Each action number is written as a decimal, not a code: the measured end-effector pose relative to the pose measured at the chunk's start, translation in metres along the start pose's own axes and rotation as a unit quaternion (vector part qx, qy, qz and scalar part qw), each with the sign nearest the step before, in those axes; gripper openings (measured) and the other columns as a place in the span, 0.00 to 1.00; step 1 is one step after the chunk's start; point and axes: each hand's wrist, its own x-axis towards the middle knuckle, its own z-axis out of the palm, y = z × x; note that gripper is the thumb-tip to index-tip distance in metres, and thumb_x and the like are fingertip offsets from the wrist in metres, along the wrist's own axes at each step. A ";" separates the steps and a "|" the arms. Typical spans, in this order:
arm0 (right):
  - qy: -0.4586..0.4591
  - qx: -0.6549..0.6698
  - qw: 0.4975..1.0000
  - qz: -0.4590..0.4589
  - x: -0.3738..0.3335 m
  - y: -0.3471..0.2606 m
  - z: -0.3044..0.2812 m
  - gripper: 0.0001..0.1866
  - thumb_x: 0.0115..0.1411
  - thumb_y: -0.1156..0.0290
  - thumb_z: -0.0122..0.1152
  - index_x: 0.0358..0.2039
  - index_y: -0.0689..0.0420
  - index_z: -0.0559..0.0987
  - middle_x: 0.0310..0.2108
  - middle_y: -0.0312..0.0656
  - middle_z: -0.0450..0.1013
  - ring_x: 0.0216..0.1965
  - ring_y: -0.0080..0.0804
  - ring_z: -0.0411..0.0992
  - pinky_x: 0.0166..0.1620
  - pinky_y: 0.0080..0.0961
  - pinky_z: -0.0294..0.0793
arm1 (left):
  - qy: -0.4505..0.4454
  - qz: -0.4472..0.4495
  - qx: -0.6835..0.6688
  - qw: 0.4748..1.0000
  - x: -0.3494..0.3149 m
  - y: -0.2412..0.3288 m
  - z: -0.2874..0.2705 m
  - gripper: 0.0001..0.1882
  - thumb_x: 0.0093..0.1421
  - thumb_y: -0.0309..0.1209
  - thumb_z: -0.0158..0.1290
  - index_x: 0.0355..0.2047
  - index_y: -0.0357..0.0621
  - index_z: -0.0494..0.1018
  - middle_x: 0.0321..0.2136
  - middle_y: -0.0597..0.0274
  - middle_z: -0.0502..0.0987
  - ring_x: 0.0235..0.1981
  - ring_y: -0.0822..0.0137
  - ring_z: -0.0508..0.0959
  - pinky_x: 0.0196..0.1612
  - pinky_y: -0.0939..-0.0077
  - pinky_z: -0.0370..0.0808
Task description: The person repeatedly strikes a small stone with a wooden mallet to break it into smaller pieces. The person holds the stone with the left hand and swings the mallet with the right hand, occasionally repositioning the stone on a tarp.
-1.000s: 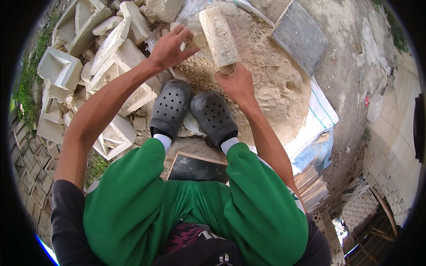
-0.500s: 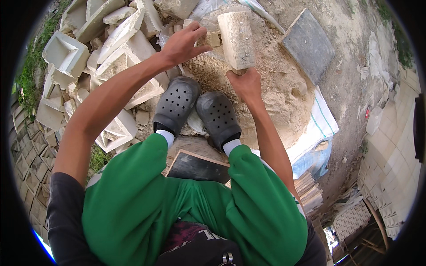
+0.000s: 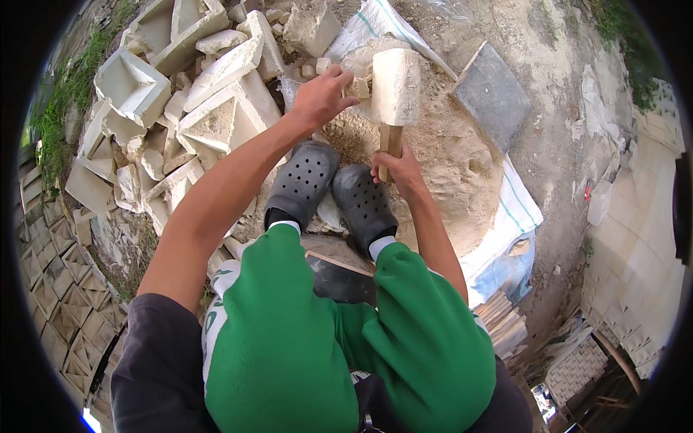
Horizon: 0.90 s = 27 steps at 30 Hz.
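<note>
My right hand (image 3: 401, 170) is wrapped round the wooden handle (image 3: 390, 141) of a mallet with a thick, pale, dust-covered cylindrical head (image 3: 396, 86). The head points away from me, over a heap of crumbled sandy debris (image 3: 455, 166). To its left, my left hand (image 3: 323, 98) reaches out with thumb and fingers apart. A small beige chunk (image 3: 358, 88) sits at the gap between them; whether they touch it I cannot tell. Smaller pale lumps (image 3: 323, 65) lie just beyond the fingers.
Broken, pale, hollow mould-like pieces (image 3: 133, 90) pile up on the left. A grey square slab (image 3: 493, 97) lies far right of the heap, with a white woven sheet (image 3: 509, 216) under its edge. My grey clogs (image 3: 303, 177) stand close before the heap; a dark board (image 3: 339, 281) lies between my legs.
The view has shifted. The mallet has tilted, and its handle now shows between the head and my right hand. My left hand stays beside the beige chunk.
</note>
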 end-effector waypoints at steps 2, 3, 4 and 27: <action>0.011 -0.023 0.999 0.024 0.003 0.002 -0.005 0.23 0.55 0.63 0.75 0.44 0.62 0.74 0.25 0.39 0.75 0.23 0.29 0.77 0.23 0.28 0.75 | -0.008 -0.006 0.003 1.000 -0.001 0.005 -0.002 0.23 0.58 0.46 0.66 0.45 0.45 0.72 0.44 0.57 0.75 0.44 0.46 0.80 0.43 0.52 0.77; 0.016 -0.037 0.998 0.045 0.006 -0.002 -0.004 0.22 0.56 0.62 0.75 0.42 0.62 0.75 0.24 0.39 0.75 0.23 0.29 0.76 0.22 0.28 0.74 | -0.004 -0.006 0.004 1.000 -0.002 0.005 -0.001 0.24 0.58 0.46 0.65 0.46 0.45 0.72 0.44 0.57 0.75 0.44 0.46 0.80 0.43 0.52 0.77; 0.021 -0.050 0.996 0.066 0.008 -0.007 -0.003 0.21 0.56 0.61 0.74 0.40 0.62 0.76 0.23 0.39 0.75 0.22 0.29 0.76 0.22 0.27 0.74 | -0.001 -0.006 0.005 1.000 -0.002 0.005 -0.001 0.24 0.58 0.45 0.65 0.46 0.45 0.72 0.44 0.57 0.75 0.44 0.46 0.80 0.43 0.51 0.77; -0.039 0.008 0.999 0.014 0.024 -0.005 -0.007 0.17 0.61 0.58 0.69 0.37 0.60 0.77 0.23 0.41 0.75 0.19 0.29 0.74 0.23 0.30 0.74 | -0.112 0.071 0.116 0.984 0.029 -0.001 -0.018 0.23 0.56 0.45 0.67 0.46 0.47 0.75 0.43 0.51 0.76 0.45 0.46 0.80 0.46 0.51 0.77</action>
